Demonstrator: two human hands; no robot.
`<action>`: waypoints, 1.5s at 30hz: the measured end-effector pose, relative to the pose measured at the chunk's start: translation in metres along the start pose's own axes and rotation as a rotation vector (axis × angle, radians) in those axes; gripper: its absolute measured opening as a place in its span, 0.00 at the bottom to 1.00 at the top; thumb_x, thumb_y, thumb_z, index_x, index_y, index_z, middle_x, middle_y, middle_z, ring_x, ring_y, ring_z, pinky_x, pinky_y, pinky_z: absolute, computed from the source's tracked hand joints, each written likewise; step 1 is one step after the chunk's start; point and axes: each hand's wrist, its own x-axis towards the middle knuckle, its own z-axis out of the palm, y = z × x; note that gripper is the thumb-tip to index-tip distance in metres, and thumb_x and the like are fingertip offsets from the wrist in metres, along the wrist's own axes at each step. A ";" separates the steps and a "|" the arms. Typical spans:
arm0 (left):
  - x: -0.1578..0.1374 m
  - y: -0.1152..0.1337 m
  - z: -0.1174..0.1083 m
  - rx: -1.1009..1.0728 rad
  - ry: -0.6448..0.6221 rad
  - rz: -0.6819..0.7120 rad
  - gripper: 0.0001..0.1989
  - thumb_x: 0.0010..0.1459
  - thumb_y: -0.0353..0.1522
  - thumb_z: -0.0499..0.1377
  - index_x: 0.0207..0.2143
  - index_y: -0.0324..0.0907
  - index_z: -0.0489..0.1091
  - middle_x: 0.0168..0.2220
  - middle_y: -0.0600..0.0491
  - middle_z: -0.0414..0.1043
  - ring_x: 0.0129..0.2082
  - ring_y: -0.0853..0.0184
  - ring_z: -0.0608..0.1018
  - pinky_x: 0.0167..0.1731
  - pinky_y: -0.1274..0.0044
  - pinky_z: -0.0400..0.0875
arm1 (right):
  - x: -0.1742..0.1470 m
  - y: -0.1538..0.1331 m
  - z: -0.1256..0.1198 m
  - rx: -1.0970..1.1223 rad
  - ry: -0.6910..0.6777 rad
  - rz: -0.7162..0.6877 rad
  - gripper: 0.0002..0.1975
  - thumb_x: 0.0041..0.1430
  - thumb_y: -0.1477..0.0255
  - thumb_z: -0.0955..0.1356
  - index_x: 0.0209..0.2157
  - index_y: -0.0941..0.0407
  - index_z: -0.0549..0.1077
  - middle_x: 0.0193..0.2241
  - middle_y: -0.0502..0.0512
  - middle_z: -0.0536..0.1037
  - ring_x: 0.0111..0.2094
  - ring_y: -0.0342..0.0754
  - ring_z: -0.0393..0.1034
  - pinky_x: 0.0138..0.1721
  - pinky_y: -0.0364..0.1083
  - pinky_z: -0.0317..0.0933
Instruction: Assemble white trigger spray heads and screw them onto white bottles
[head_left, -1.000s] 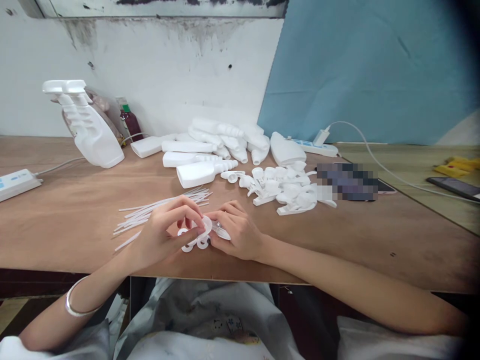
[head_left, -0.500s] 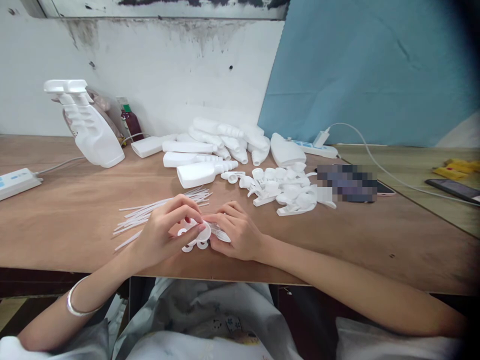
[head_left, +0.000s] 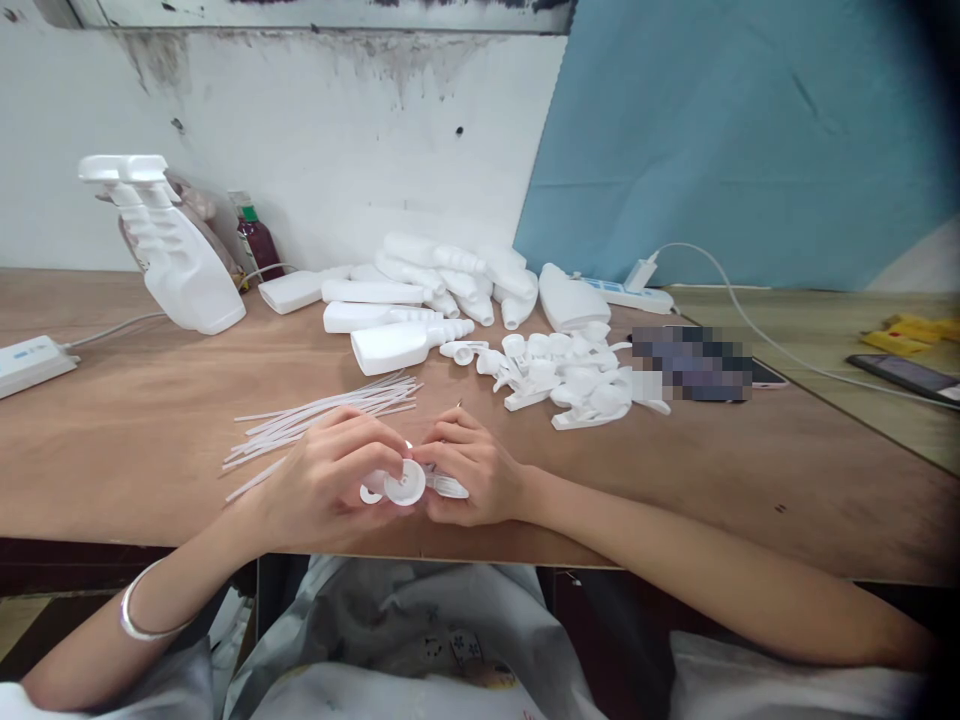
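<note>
Near the table's front edge both hands are together around a white trigger spray head (head_left: 448,486). My left hand (head_left: 337,480) is closed at its round screw collar (head_left: 405,483), whose open side faces me. My right hand (head_left: 476,472) grips the trigger end, fingers curled over most of it. Part of a small white ring (head_left: 369,495) shows by the left fingers; the rest is covered. Just behind my left hand lie several thin white dip tubes (head_left: 315,425) in a loose bundle.
Several loose spray heads (head_left: 592,395) are heaped right of centre, beyond my right hand. White bottles (head_left: 394,345) are piled behind. Assembled spray bottles (head_left: 180,255) stand at left, near a dark bottle (head_left: 257,240). Power strips (head_left: 34,365) and phones (head_left: 907,378) lie toward the sides.
My left hand has turned and lowered slightly, so the collar now faces me more. Small rings that showed below the fingers are mostly covered now. My right hand keeps its grip.
</note>
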 end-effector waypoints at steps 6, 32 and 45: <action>-0.005 0.016 0.002 -0.020 0.102 -0.008 0.06 0.53 0.31 0.58 0.33 0.40 0.64 0.32 0.48 0.68 0.31 0.68 0.71 0.30 0.76 0.67 | 0.000 -0.006 -0.003 0.052 0.097 -0.044 0.14 0.54 0.66 0.64 0.41 0.57 0.62 0.29 0.52 0.77 0.29 0.44 0.70 0.37 0.49 0.60; 0.023 -0.043 0.003 0.578 -0.059 0.220 0.05 0.59 0.30 0.51 0.38 0.39 0.60 0.35 0.50 0.70 0.32 0.66 0.71 0.30 0.77 0.62 | -0.007 0.022 0.003 -0.010 0.187 0.166 0.21 0.54 0.70 0.67 0.48 0.54 0.56 0.38 0.57 0.70 0.40 0.47 0.69 0.35 0.46 0.68; 0.027 -0.065 0.013 0.666 0.051 0.241 0.05 0.58 0.32 0.51 0.35 0.39 0.63 0.31 0.51 0.71 0.29 0.66 0.69 0.29 0.75 0.58 | -0.009 0.034 0.006 -0.229 0.076 0.208 0.23 0.55 0.70 0.66 0.50 0.53 0.55 0.46 0.60 0.65 0.44 0.49 0.67 0.32 0.45 0.67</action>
